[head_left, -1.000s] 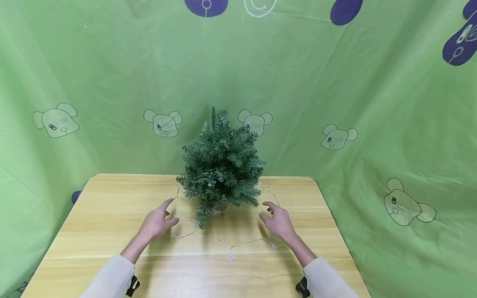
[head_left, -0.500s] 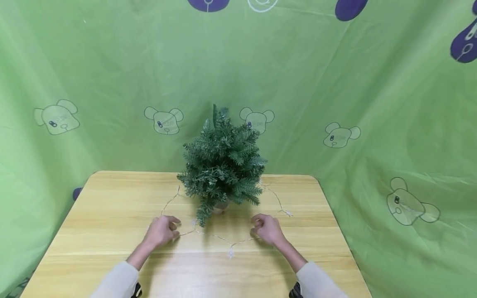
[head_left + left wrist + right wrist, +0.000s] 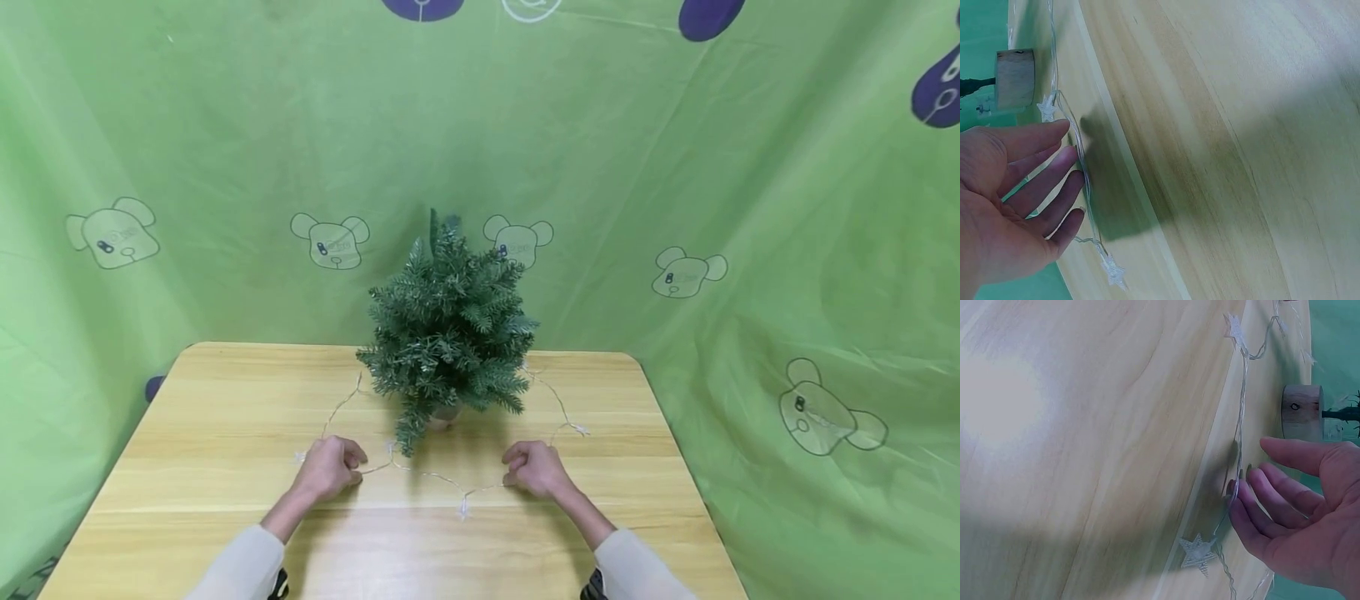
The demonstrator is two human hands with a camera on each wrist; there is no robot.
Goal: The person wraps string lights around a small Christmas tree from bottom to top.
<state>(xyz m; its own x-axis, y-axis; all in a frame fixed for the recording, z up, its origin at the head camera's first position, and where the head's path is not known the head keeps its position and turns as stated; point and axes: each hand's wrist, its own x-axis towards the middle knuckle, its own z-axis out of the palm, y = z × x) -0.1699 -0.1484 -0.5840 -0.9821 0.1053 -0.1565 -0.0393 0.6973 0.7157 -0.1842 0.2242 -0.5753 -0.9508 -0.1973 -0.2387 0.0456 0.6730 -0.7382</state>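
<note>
A small artificial Christmas tree (image 3: 450, 329) stands upright on the table, on a round wooden base (image 3: 1300, 412). A string of star lights with clear wire loops around it on the tabletop; one star (image 3: 463, 507) lies in front. My left hand (image 3: 327, 468) is low over the string's left part, its fingers slightly bent, the thumb near a star (image 3: 1047, 109). On the other side, my right hand (image 3: 537, 468) is at the wire, its fingertips (image 3: 1235, 487) right against it and its fingers loosely curved. A larger star (image 3: 1198, 551) lies beside that hand.
The wooden table (image 3: 465, 558) runs back to a green cloth curtain (image 3: 225, 150) printed with bear heads, which also hangs at both sides. Another star (image 3: 579, 429) lies to the right of the tree. Dark wrist devices (image 3: 594, 585) show under the sleeves.
Both hands have come down and toward the front from beside the tree to the string of lights, the right one also inward. In the last half second they have barely shifted.
</note>
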